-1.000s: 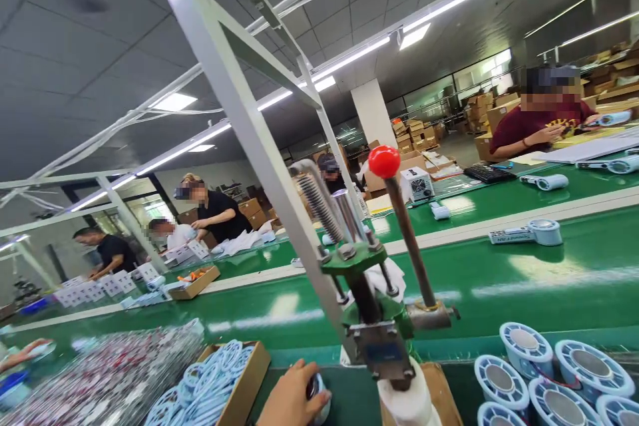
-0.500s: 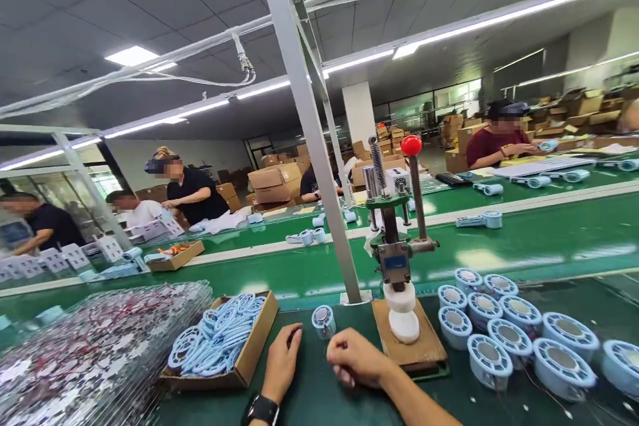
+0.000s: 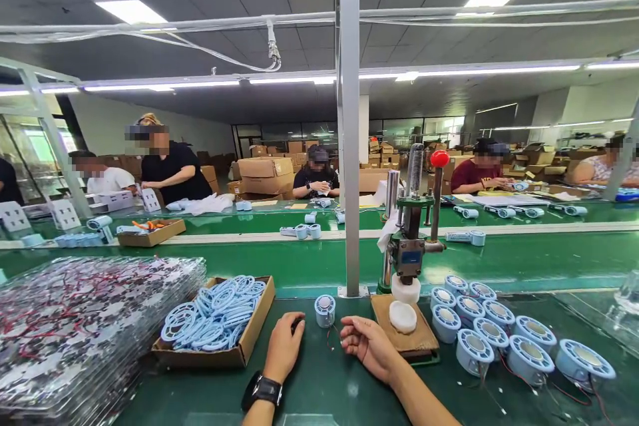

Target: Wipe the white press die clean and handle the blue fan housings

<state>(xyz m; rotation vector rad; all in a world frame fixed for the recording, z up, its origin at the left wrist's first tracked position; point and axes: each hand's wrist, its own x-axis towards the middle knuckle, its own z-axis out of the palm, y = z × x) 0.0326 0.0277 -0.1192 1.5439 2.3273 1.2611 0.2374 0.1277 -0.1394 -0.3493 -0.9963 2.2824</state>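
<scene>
A light-blue round fan housing (image 3: pixel 325 311) with a grey disc on top stands upright on the bench between my hands, a thin wire trailing in front. To its left lies my left hand (image 3: pixel 284 347), a black watch on the wrist. Its fingers are bent, with a dark gap beside the thumb, and I see nothing held. On the right, my right hand (image 3: pixel 368 347) is half curled, palm turned inward, fingers apart and bare. It is close to the hand press (image 3: pixel 410 253), whose white round pad (image 3: pixel 402 317) sits on a brown base.
A cardboard box (image 3: pixel 247 348) of light-blue rings stands left, beside stacked clear trays (image 3: pixel 100 333) of parts with red wires. Several similar fan housings (image 3: pixel 474 351) fill the right side. A metal post (image 3: pixel 349 146) rises ahead, before the green conveyor (image 3: pixel 239 254). Co-workers sit or stand beyond.
The view has levelled from a tilt. My right hand has opened from a loose curl and turned its palm inward, slightly right. The fan housing still stands between both hands.
</scene>
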